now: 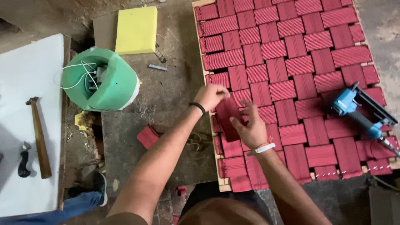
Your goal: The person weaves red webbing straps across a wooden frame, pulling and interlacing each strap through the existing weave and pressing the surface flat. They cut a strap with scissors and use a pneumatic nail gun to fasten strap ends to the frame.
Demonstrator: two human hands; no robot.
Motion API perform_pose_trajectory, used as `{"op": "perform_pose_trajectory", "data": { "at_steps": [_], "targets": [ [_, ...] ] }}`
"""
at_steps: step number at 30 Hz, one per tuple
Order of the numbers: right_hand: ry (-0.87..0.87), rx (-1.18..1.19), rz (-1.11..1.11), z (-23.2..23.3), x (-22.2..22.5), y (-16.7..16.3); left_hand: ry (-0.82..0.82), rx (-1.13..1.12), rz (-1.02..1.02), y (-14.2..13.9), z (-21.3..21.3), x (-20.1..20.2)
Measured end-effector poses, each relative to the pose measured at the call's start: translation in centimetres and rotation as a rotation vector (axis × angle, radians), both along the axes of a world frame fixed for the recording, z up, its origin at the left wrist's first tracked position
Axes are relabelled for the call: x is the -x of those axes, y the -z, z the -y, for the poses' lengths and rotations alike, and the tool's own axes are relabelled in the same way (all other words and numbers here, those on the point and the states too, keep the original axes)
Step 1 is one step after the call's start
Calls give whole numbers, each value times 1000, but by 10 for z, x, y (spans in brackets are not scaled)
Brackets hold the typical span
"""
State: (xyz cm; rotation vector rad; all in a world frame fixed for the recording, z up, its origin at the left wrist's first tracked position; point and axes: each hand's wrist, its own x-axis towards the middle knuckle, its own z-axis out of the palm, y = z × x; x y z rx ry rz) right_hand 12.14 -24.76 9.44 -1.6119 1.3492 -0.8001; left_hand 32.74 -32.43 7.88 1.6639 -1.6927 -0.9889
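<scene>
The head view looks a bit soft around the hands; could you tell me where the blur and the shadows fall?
Head view: the left hand, the right hand and the red strap piece between them are motion-blurred; the blue staple gun and the hammer stay sharp; light is soft and even, without glare; only faint shadows.

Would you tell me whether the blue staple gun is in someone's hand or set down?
Set down: the blue staple gun lies on the red woven webbing, while both the left hand and right hand hold a red strap piece.
</scene>
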Motion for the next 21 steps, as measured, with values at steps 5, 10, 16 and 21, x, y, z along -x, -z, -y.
{"op": "perform_pose_trajectory", "data": {
  "at_steps": [5, 10, 16, 21],
  "targets": [
    [-182, 109, -374, 46, -17, 52, 9, -88, 129, 57, 9, -2],
    [-130, -38, -502, 94, -48, 93, -181, 83, 132, 74, 55, -23],
    [-83, -84, -917, 109, -62, 87, 73, -313, 467, 68, 126, -22],
    [228, -59, -730, 91, -74, 85, 203, -689, 464, 49, 153, -8]
  ]
}}
